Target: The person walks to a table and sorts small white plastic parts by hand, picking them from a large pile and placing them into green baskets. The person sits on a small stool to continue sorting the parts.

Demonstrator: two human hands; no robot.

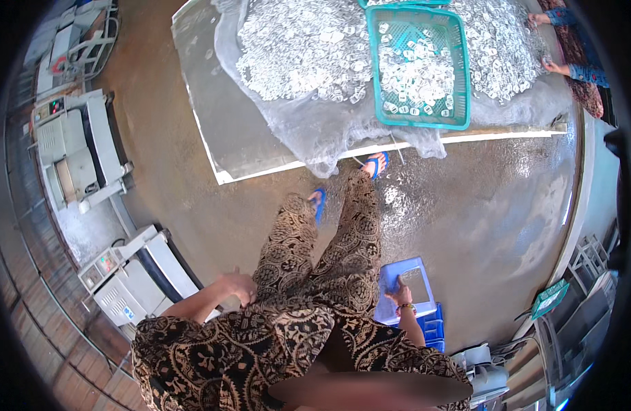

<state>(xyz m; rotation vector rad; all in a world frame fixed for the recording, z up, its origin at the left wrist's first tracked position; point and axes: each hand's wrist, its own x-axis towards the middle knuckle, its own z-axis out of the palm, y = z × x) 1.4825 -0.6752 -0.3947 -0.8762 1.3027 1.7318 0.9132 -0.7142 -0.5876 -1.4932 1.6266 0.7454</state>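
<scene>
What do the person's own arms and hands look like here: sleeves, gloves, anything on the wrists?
Both forearms are bare, with no long sleeves and no gloves. The left hand shows no ring, watch or band that I can make out. The right hand has a beaded bracelet of mixed colours at the wrist. The black-and-tan patterned clothing seems to end above the elbows.
</scene>
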